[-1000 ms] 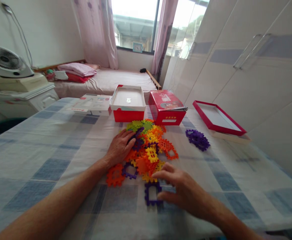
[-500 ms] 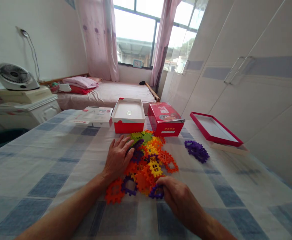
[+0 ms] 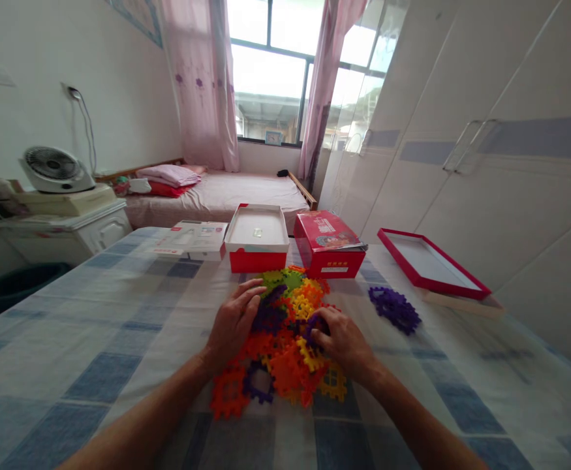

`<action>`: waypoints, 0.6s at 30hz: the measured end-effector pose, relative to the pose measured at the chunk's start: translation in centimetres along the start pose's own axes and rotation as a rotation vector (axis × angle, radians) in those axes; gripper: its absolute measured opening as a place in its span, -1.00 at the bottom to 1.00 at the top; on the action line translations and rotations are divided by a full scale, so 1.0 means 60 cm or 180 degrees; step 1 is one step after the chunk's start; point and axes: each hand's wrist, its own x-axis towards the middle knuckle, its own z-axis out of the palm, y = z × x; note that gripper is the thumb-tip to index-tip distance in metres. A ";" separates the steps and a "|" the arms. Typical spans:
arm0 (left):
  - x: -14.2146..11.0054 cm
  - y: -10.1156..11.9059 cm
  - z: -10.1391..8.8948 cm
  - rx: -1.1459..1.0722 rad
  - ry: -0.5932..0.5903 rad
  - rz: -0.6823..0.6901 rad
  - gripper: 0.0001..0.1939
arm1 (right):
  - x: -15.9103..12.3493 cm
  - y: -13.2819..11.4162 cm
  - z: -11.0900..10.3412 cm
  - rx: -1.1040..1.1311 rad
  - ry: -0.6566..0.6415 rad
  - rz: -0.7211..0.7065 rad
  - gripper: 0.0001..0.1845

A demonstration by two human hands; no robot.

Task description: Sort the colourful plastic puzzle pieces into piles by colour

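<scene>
Pinched in the right hand [image 3: 344,339] is a purple piece [image 3: 314,323], atop the mixed pile [image 3: 285,339] mid-table; its orientation is unclear. Left hand [image 3: 233,320] lies flat, fingers spread, on the pile's left side. Some purple pieces [image 3: 393,308] sit sorted toward the right edge; most remain unsorted.

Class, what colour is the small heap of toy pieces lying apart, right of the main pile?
Purple; the small heap shows best in the head view.

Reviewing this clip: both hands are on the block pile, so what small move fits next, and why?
Probably the right hand lifts the purple piece at its fingertips toward the separate purple cluster, since purple pieces already lie apart there while the left hand rests flat on the mixed pile.
</scene>
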 end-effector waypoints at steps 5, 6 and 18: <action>0.014 -0.014 -0.010 -0.0230 0.0323 -0.0416 -0.66 | -0.012 -0.002 -0.008 0.0563 0.0087 -0.0124 -0.95; 0.015 -0.019 -0.011 -0.0216 0.0361 -0.0483 -0.65 | -0.015 -0.002 -0.011 0.0752 0.0103 -0.0065 -0.95; 0.014 -0.068 0.004 -0.0100 0.0244 -0.1045 -0.57 | 0.046 0.194 -0.123 0.0110 0.1265 0.1315 -0.68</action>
